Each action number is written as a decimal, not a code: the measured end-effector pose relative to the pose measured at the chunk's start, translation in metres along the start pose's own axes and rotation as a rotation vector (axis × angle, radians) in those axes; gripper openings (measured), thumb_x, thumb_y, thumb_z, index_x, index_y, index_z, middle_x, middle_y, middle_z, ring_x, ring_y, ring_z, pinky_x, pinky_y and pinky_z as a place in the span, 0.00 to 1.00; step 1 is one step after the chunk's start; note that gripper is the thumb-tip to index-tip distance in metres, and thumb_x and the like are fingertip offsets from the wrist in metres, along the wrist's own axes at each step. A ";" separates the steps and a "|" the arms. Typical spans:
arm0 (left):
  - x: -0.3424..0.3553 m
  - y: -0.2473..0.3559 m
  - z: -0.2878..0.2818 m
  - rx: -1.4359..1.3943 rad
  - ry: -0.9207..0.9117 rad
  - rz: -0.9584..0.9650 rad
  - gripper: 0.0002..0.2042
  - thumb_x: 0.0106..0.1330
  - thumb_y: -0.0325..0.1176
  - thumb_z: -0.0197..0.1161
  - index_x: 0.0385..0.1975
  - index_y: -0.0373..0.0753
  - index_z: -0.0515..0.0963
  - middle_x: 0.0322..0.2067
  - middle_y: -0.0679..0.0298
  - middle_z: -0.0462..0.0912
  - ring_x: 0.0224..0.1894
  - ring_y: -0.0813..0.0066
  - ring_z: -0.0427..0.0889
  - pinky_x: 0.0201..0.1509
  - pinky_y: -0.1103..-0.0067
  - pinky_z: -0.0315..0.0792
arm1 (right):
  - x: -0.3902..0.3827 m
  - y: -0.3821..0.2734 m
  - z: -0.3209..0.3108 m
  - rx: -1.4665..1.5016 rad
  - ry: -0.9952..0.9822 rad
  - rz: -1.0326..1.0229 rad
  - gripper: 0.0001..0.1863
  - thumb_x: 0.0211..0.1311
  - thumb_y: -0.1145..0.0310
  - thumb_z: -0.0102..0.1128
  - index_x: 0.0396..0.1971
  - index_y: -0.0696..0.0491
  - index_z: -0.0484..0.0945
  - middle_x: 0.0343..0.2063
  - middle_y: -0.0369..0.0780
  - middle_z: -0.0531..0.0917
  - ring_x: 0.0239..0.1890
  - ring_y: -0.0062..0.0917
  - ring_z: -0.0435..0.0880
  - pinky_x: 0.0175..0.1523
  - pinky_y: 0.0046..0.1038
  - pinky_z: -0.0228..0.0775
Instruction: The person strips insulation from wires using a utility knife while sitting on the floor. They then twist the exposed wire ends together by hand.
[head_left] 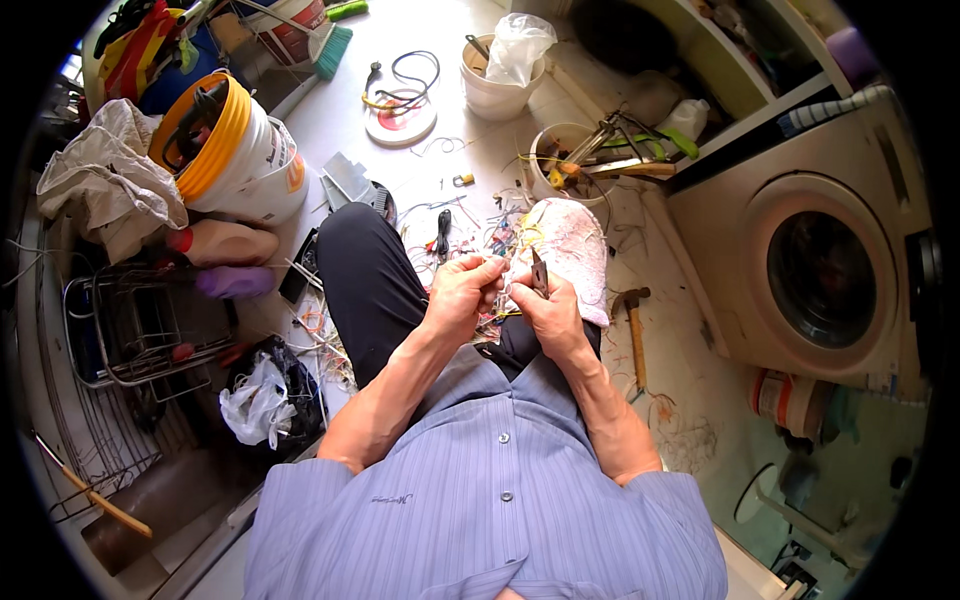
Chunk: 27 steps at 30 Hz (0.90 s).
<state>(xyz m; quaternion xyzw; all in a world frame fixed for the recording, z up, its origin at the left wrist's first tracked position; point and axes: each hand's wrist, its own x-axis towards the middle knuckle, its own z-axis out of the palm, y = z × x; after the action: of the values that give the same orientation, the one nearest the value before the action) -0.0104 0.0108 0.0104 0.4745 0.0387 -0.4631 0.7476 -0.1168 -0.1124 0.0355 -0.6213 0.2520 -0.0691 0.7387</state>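
Note:
My left hand [465,293] is closed in a pinch above my lap; what sits between its thumb and fingers is too small to make out. Close beside it, my right hand [552,315] is wrapped round a dark pointed metal tool [540,277], its tip facing away from me. Whether this is a knife or pliers I cannot tell. A pale pink cloth [572,245] covers my right knee, just beyond the right hand. Beyond my hands, many coloured wire scraps [500,232] lie on the floor, with a black coiled cable [443,232] among them.
A hammer [635,335] lies right of my knee. Ahead are a bucket of tools [545,180], a white bucket [490,98] holding a plastic bag, and a cable on a round reel [400,125]. A washing machine [715,250] stands right; a yellow-rimmed bucket [245,160] and wire rack [130,374] stand left.

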 end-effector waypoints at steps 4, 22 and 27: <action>0.006 0.007 -0.013 -0.033 0.033 0.008 0.07 0.70 0.33 0.63 0.32 0.37 0.81 0.20 0.70 0.78 0.16 0.87 0.70 0.17 0.88 0.60 | -0.004 0.013 0.000 -0.051 0.026 0.003 0.04 0.61 0.74 0.62 0.28 0.58 0.80 0.22 0.27 0.75 0.25 0.10 0.69 0.30 0.18 0.62; 0.005 0.021 -0.025 -0.058 -0.076 0.122 0.06 0.72 0.31 0.59 0.37 0.37 0.79 0.32 0.63 0.84 0.24 0.83 0.75 0.25 0.85 0.68 | -0.020 0.007 0.009 -0.064 -0.084 0.058 0.05 0.63 0.73 0.60 0.29 0.58 0.80 0.23 0.30 0.78 0.25 0.11 0.72 0.31 0.19 0.65; 0.011 0.019 -0.025 -0.015 0.058 0.237 0.06 0.69 0.31 0.62 0.34 0.34 0.82 0.26 0.63 0.84 0.22 0.83 0.74 0.28 0.85 0.68 | -0.022 0.017 0.012 -0.051 -0.079 0.024 0.05 0.63 0.73 0.60 0.29 0.58 0.79 0.22 0.29 0.77 0.25 0.10 0.71 0.31 0.18 0.63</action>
<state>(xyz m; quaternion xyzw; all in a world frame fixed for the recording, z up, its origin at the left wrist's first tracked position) 0.0197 0.0247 0.0041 0.4833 0.0076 -0.3571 0.7993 -0.1343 -0.0893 0.0270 -0.6391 0.2318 -0.0292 0.7328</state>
